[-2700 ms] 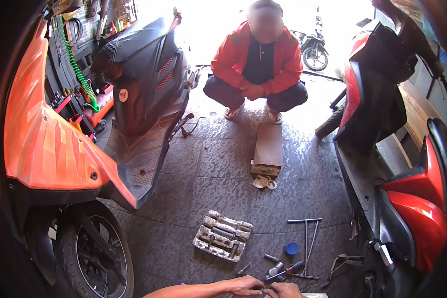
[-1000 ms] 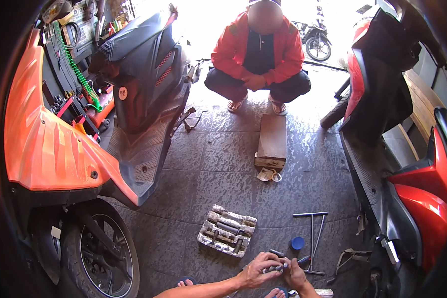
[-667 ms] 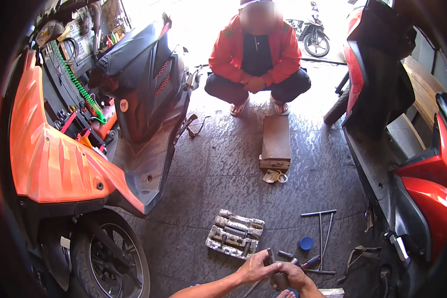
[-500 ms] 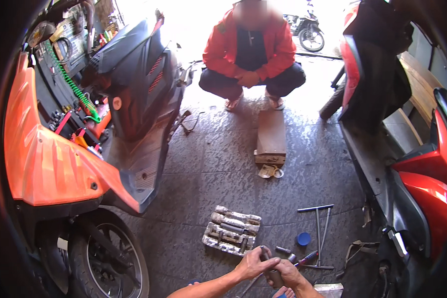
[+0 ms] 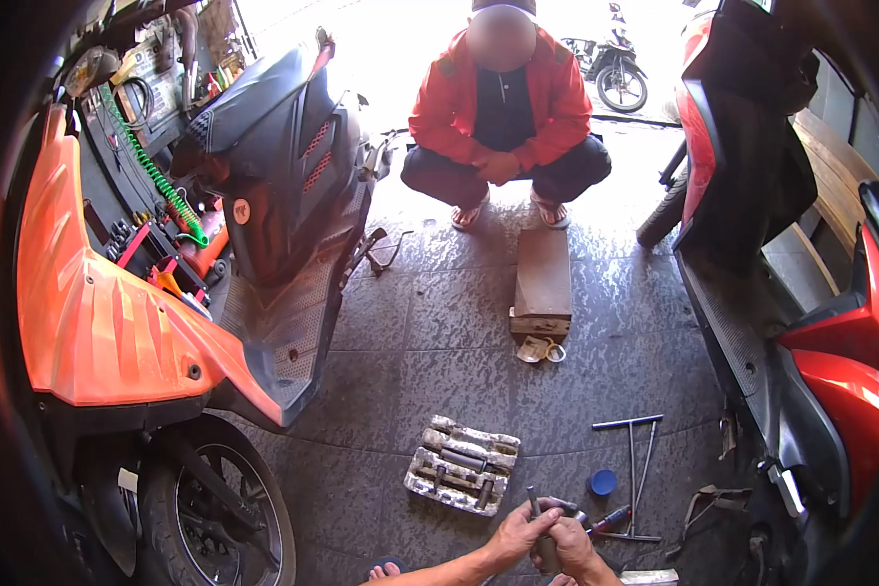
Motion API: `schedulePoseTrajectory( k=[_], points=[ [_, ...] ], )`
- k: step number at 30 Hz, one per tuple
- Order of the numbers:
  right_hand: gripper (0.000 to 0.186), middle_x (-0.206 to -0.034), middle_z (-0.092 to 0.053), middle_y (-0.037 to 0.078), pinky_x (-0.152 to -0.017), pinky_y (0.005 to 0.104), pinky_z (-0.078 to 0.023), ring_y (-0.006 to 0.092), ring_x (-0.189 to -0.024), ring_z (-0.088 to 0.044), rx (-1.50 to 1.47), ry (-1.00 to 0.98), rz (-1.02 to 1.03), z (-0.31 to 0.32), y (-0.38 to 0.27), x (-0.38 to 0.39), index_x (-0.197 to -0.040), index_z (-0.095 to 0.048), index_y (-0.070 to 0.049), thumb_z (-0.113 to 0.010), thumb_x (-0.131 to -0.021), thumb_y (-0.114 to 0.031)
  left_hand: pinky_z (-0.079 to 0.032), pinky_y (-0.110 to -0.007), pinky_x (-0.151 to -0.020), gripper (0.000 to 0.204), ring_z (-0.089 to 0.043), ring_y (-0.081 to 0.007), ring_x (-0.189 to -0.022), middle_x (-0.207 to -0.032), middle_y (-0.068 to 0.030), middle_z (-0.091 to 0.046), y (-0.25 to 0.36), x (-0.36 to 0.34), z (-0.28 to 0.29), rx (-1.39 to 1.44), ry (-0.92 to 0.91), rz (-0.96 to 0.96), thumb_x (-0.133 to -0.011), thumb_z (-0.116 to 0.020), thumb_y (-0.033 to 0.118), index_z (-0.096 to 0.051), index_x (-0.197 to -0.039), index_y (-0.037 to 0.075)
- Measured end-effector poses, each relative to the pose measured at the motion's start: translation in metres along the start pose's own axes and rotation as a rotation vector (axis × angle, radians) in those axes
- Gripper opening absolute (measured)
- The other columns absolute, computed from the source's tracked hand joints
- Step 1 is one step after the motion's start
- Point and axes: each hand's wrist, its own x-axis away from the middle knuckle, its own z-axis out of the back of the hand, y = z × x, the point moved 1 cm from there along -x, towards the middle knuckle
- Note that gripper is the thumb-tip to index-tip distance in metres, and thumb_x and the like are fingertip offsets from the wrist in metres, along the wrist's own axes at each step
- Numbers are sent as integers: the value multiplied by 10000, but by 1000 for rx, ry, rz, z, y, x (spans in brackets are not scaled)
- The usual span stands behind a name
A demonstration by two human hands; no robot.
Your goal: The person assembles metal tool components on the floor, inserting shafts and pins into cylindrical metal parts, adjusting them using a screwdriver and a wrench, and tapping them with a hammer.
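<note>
Low in the view, my left hand (image 5: 520, 537) and my right hand (image 5: 573, 549) are closed together round a dark grey metal cylinder (image 5: 547, 559). A narrow rod end (image 5: 533, 500) sticks up from it beside my left fingers; its exact kind I cannot make out. Just past my hands a metal socket-like piece (image 5: 580, 518) lies on the floor, partly covered. Close by is a screwdriver (image 5: 612, 518) with a red and dark handle. Ahead and to the left, a worn white tray (image 5: 412, 483) holds several metal tool parts.
T-handle wrenches (image 5: 629, 459) and a blue round cap (image 5: 604, 481) lie to the right. Farther off stands a long box (image 5: 543, 273), with a person in a red jacket (image 5: 503, 107) squatting behind it. An orange scooter (image 5: 107, 322) and a red scooter (image 5: 840, 391) flank the floor.
The cylinder is now more upright between my hands, its narrow end pointing up. My hands have shifted slightly right and down. The whole scene has shifted a little as my head moved.
</note>
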Motion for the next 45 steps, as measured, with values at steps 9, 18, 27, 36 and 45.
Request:
schedulePoseTrajectory(
  k=[9, 18, 27, 36, 45],
  points=[
    [331, -713, -646, 92, -476, 303, -514, 196, -518, -619, -143, 77, 21, -5, -17, -1, -952, -650, 0, -504, -957, -297, -558, -287, -628, 296, -644, -119, -784, -1070, -77, -695, -35, -10, 21, 193, -8, 68, -1041, -527, 186, -604, -1247, -11],
    [343, -729, -669, 89, -474, 305, -505, 173, -545, -637, 22, 222, 24, -11, -15, -3, -922, -672, 10, -473, -984, -262, -535, -293, -850, 359, -645, -156, -1000, -1100, -99, -696, -4, -15, 10, 89, -132, 199, -1045, -522, 205, -565, -1323, -18],
    [310, -767, -675, 80, -467, 304, -509, 174, -560, -652, 52, 135, 96, 1, -8, -4, -990, -674, -10, -477, -993, -249, -524, -285, -885, 373, -622, -168, -1084, -1243, -123, -631, -24, -24, 9, 96, 14, -40, -1039, -528, 207, -509, -1349, -1],
    [317, -657, -644, 75, -450, 302, -472, 146, -490, -597, 140, 347, 146, 1, -9, -13, -935, -661, 18, -481, -993, -237, -520, -330, -676, 369, -643, -176, -897, -1096, -85, -679, -16, -20, 9, 166, -88, 119, -1051, -458, 288, -615, -1263, 31],
    [308, -726, -635, 49, -474, 241, -490, 113, -499, -582, -153, 178, -29, -2, -11, -3, -1049, -654, -14, -470, -1008, -258, -484, -221, -434, 324, -580, -105, -533, -962, -68, -681, -17, -17, 10, 387, -162, 78, -1026, -565, 259, -580, -1231, 8]
  ],
)
